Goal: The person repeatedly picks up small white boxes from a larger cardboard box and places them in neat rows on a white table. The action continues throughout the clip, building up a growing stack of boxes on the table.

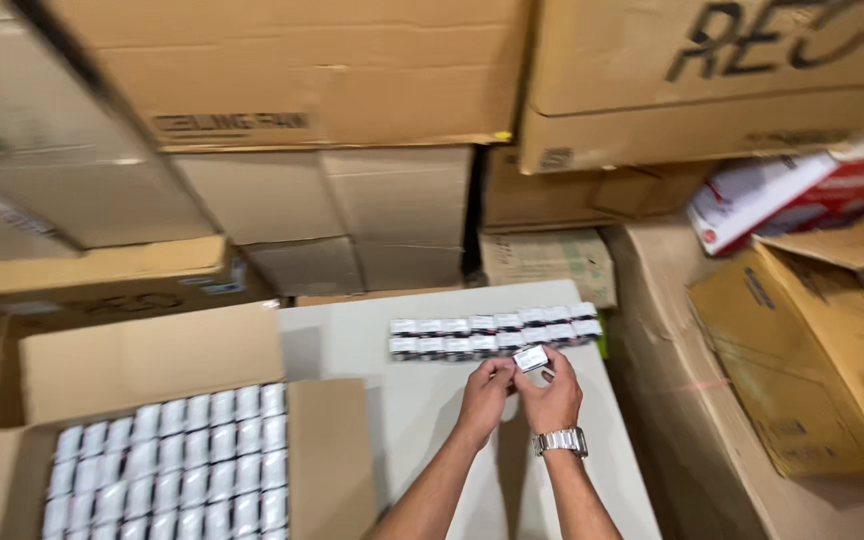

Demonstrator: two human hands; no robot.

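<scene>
An open cardboard carton (152, 370) full of small white boxes (177, 465) was seen at the left. The left hand (484, 388) and right hand (552, 393) were held together over the pale surface (352, 340). One small box (531, 357) was pinched in the right fingers; the left fingers were curled beside it. Two rows of boxes (492, 333) were laid just behind.

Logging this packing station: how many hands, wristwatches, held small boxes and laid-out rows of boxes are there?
Hands, left hand and right hand: 2
Wristwatch: 1
Held small box: 1
Rows of boxes, top row and bottom row: 2
Total: 6
</scene>
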